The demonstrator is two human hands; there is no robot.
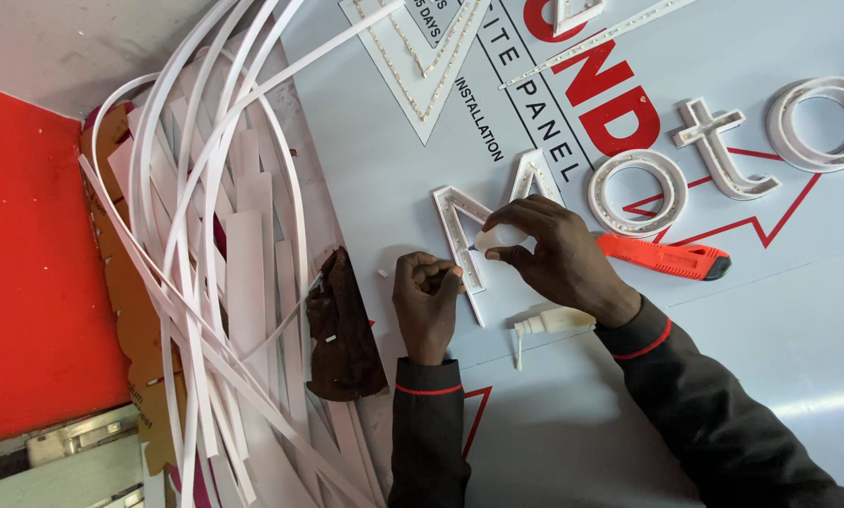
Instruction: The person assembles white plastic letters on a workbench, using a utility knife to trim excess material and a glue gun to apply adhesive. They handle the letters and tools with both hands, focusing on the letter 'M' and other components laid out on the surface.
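Right hand [554,259] clasping white tube [502,235]

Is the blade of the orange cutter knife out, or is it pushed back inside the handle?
Cannot tell for sure. The orange cutter knife lies flat on the sign panel, beside the right hand; no metal blade shows past its dark tip, so it seems retracted.

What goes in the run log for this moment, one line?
left hand: fist beside white channel letter | right hand: pinching small white piece over letter | orange utility knife, white glue bottle nearby
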